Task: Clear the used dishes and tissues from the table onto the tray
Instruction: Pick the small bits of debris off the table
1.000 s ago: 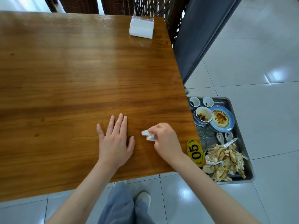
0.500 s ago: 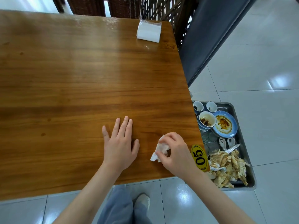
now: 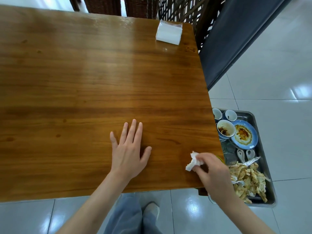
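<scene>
The floor (image 3: 270, 81) is shiny white tile, and I stand at a big brown wood table (image 3: 84, 81). My left hand (image 3: 129, 154) lies flat on the table with its fingers straight and a little spread. It holds nothing.

My right hand (image 3: 213, 173) is near the table's right corner, close to me. Its fingers are curled and pinch a crumpled white tissue (image 3: 193, 162). The tissue sticks out to the left of my fingers, over the wood. I cannot tell if it touches the table.

A metal tray (image 3: 249, 115) sits low on the right, past the table's edge. In it, at the far end, are two small white cups (image 3: 230, 115). Near them is a dirty bowl (image 3: 225, 128) on top of other bowls, and just beside it a blue plate (image 3: 244, 134) with brown sauce on it. Two white spoons (image 3: 241, 154) lie in the middle. At the near end is a pile of scraps (image 3: 249, 179) with some wrappers mixed in.

A clear pack of napkins (image 3: 168, 33) sits on the far right corner of the table. Behind the table are dark woven chairs (image 3: 104, 5). A dark grey board (image 3: 233, 39) leans on the right. Below I see my blue trousers (image 3: 128, 215) and one shoe (image 3: 152, 210).
</scene>
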The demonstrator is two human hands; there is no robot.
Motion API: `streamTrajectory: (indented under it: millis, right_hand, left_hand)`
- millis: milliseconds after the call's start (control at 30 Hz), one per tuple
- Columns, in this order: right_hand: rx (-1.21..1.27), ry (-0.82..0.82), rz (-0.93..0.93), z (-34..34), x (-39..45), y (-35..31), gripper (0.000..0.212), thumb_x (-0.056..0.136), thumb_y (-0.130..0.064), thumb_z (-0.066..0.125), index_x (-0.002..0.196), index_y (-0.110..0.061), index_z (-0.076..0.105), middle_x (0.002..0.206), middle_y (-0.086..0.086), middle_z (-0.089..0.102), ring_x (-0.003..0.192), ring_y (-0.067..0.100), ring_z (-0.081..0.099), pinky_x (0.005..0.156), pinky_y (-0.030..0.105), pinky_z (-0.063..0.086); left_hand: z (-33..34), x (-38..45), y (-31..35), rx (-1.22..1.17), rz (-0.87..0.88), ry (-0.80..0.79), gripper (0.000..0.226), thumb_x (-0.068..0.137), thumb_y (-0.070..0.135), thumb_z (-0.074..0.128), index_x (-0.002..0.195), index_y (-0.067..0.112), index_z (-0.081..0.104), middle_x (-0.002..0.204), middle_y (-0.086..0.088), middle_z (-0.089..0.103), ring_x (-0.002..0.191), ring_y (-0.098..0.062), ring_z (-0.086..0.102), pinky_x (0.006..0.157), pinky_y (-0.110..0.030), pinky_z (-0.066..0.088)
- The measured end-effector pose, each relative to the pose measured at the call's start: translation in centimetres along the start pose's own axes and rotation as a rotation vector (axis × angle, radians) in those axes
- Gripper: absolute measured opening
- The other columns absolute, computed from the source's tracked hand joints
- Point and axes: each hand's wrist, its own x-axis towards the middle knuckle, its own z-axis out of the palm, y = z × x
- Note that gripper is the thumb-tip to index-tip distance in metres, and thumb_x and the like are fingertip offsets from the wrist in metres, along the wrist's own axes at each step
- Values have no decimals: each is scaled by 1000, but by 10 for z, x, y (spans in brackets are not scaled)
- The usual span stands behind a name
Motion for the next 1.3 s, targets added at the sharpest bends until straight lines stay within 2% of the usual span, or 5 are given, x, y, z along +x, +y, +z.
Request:
streamTrajectory:
  millis: [267,600,867,1200,1300]
  right_hand:
    - [27,-12,76,15,23,-21,16,70,-2,79,85,-3,73,76,8,67,71,22,62,60,28,50]
    - [161,85,97,68,127,-74,15,85,-12,67,98,-7,71,97,5,68,84,4,55,68,5,35]
    - [236,-79,-129,119,124,-157,15,87,-11,62,98,-9,72,96,5,70,90,15,61,77,24,51]
    - [217,-194,-337,109,85,-169,10,84,-8,66,92,-6,71,90,8,69,86,16,61,70,22,50]
    - [157,-128,-319,109,88,-163,8,79,-5,71,87,-3,72,85,10,70,82,19,63,65,24,53]
  left_hand:
    - [-8,4,-45,46,-121,38,82,83,70,25,147,20,25,153,-4,28,142,-27,20,107,-57,-4]
    - [-20,-12,-76,15,-225,29,74,83,59,29,145,20,31,153,-4,29,143,-24,19,109,-61,-2]
    - [-29,-14,-88,-77,-180,46,63,83,33,27,144,20,36,151,0,33,142,-19,22,110,-54,-11]
    - [-30,-11,-91,-138,-200,71,58,85,29,33,141,19,41,149,-3,36,141,-23,25,109,-56,-7]
    - [-33,-3,-88,-138,-213,89,57,84,28,34,139,18,45,147,-5,40,139,-26,29,108,-59,-3]
